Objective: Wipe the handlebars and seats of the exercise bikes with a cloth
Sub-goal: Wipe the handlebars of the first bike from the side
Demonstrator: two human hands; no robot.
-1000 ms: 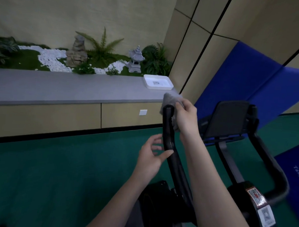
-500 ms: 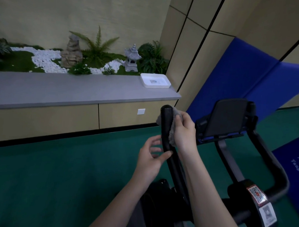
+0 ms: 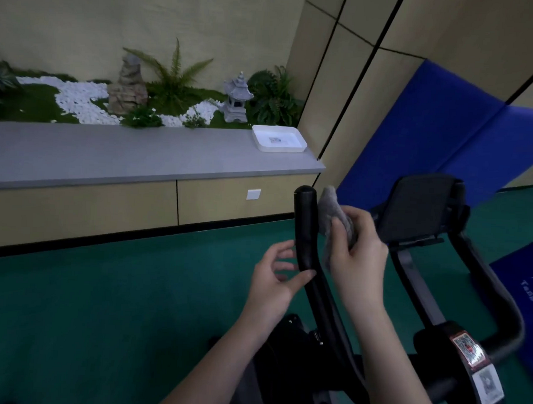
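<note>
Near, at 6 o'clock: two forearms are reaching up into view. One bike (image 3: pixel 373 374) is showing, black frame, sticker on the stem at 5 o'clock.

Left hand (image 3: pixel 274 284) is hovering beside the left handlebar (image 3: pixel 306 234), fingers loosely spread, thumb tip touching the bar; a wide grip, holding nothing.

Right hand (image 3: pixel 359 251) is pinching one grey cloth (image 3: pixel 334 223), bunched, and pressing it against the right side of that bar, just under the rounded tip. Cloth is sitting near centre, toward 1 o'clock.

Right handlebar (image 3: pixel 496 303) is curving away at 3 o'clock, untouched by either hand. One dark console pad (image 3: pixel 420 208) is standing between the two bars. No seat in view.

Far, at 10 to 12 o'clock: one long grey surface (image 3: pixel 123 156) is carrying one white tray (image 3: pixel 278 139); behind it one stone lantern (image 3: pixel 236 99), plants and white pebbles. Blue mats (image 3: pixel 445 127) are leaning at 2 o'clock.

Risks, as judgement: the cloth is only covering one side, so the bar's far face may be getting missed; the bunched cloth, held by fingertips, could be slipping free on a fast stroke; the right bar and seat could be getting skipped.
</note>
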